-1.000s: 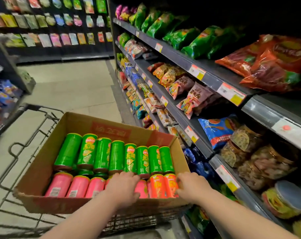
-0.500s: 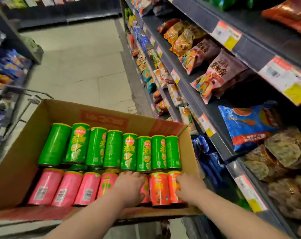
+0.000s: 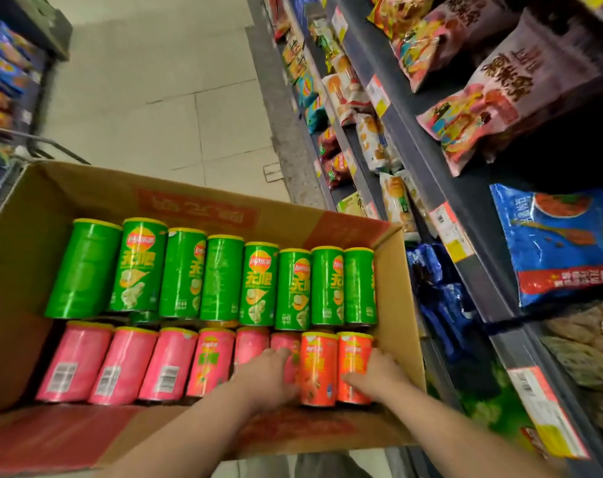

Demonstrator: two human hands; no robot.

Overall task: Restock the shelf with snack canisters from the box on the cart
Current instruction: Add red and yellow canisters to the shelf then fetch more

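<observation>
Both hands were down in the cardboard box [image 3: 389,236], at the right end of the near row, where two orange canisters [image 3: 334,369] lay on their sides with their long axes running away from the person – caps at the far end, bases toward the wrists. The left hand [image 3: 269,377] rested curled over the pink canister [image 3: 286,360] just left of the pair, while the right hand [image 3: 379,374] pressed its fingers against the outer orange one, neither lifted yet. The pair lay between the two palms – the shelf [image 3: 441,188] stood to the right, nearer the right hand
</observation>
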